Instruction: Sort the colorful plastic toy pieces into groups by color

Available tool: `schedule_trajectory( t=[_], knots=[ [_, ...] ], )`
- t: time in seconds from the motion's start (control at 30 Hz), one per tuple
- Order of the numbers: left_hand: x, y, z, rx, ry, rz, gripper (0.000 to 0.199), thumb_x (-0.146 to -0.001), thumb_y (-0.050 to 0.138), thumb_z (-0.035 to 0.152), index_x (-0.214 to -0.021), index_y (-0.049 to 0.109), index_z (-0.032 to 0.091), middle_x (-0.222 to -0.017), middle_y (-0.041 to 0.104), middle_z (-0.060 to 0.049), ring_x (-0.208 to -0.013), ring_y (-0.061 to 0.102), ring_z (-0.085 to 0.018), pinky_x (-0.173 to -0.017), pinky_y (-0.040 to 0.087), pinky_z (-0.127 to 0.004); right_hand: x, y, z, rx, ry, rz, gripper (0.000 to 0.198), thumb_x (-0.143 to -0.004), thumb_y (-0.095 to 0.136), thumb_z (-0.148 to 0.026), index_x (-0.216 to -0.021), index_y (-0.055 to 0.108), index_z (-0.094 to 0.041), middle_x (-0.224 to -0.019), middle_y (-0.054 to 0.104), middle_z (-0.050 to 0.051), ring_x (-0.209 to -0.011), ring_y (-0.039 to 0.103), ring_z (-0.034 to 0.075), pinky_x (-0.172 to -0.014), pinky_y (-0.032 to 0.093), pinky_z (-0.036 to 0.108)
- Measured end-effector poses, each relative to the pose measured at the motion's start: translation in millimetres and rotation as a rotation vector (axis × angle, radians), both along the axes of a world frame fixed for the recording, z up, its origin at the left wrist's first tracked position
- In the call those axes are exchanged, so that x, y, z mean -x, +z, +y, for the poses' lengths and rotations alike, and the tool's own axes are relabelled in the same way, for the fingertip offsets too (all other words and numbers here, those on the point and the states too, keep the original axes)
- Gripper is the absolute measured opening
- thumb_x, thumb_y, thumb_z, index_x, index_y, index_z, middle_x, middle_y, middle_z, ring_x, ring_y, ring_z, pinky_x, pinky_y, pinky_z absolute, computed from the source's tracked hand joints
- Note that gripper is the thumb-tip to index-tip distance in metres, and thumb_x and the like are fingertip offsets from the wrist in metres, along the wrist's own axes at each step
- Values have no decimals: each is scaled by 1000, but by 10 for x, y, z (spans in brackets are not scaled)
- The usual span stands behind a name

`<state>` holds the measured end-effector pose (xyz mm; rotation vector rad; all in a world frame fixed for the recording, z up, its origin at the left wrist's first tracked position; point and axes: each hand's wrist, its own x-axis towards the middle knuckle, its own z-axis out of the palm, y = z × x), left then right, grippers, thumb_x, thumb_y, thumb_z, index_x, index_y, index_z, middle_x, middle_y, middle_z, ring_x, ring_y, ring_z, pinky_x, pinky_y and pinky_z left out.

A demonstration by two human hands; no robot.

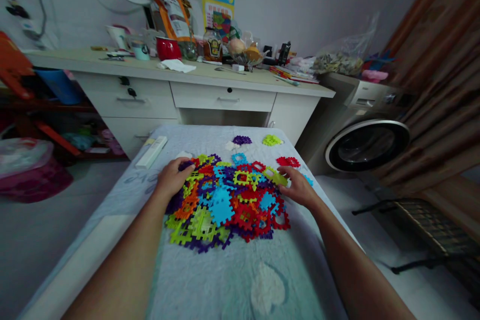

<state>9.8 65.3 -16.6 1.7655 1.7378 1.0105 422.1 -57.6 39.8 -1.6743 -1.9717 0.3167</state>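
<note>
A heap of flat plastic interlocking pieces (pixel 222 205) in blue, red, purple, orange and yellow-green lies on a cloth-covered table. At the heap's left edge, my left hand (pixel 170 177) is closed, thumb and fingers on a purple interlocking piece (pixel 185 165). My right hand (pixel 299 186) grips a yellow-green interlocking piece (pixel 275 176) at the right side of the heap, thumb below and fingers above. Beyond the heap sit a small purple stack (pixel 242 140), a yellow-green stack (pixel 271 140) and a group of red pieces (pixel 288 161). Some blue pieces are partly hidden behind my right hand.
A long white box-like object (pixel 151 152) lies at the table's back left. Behind stands a white counter (pixel 225 95) crowded with jars, cups and bags. A washing machine (pixel 360 130) is at the right, near a low black-framed rack (pixel 427 225). A pink bin (pixel 32 175) stands left.
</note>
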Motion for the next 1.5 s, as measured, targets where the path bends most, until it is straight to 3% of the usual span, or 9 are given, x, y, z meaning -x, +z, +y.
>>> schedule_trajectory(
  t=[0.17,0.5,0.9,1.27,1.4,1.5],
  knots=[
    [-12,18,-18,-10,10,2,38,-75,64,47,-106,68,25,-113,71,-6,-107,64,-27,-96,48,-39,-115,49,443,-83,-27,-20,51,-71,66,-24,-121,60,-17,-109,67,10,-97,64,23,-90,50,39],
    [-10,30,-24,4,-2,59,44,-78,59,50,-112,66,23,-118,68,-8,-111,62,-27,-100,46,-39,-373,-25,1560,-28,-470,-71,41,-78,63,-22,-117,64,-13,-117,66,13,-105,63,22,-95,47,32],
    [-39,99,-75,20,-3,32,43,-78,58,49,-111,65,23,-119,66,-8,-114,60,-27,-102,44,-41,-464,-163,1951,69,-613,-37,31,-85,59,-25,-112,67,-12,-116,66,17,-105,63,26,-93,48,35],
    [-31,79,-64,18,3,46,42,-78,59,48,-112,66,23,-119,66,-9,-113,61,-27,-102,44,-41,-332,-88,1605,36,-536,50,34,-85,52,-22,-114,67,-15,-109,69,11,-94,65,20,-86,51,32],
    [-26,79,-69,24,4,48,42,-79,59,47,-112,66,23,-120,66,-9,-113,61,-27,-101,44,-41,-71,16,1317,157,-217,180,28,-84,57,-25,-109,68,-16,-101,71,8,-85,66,18,-79,53,31],
    [-22,77,-72,25,10,56,42,-79,59,48,-112,66,23,-121,66,-9,-115,60,-28,-102,44,-42,132,85,1098,322,70,107,33,-78,69,-27,-110,68,-18,-108,71,8,-92,66,19,-83,52,30]
  ],
)
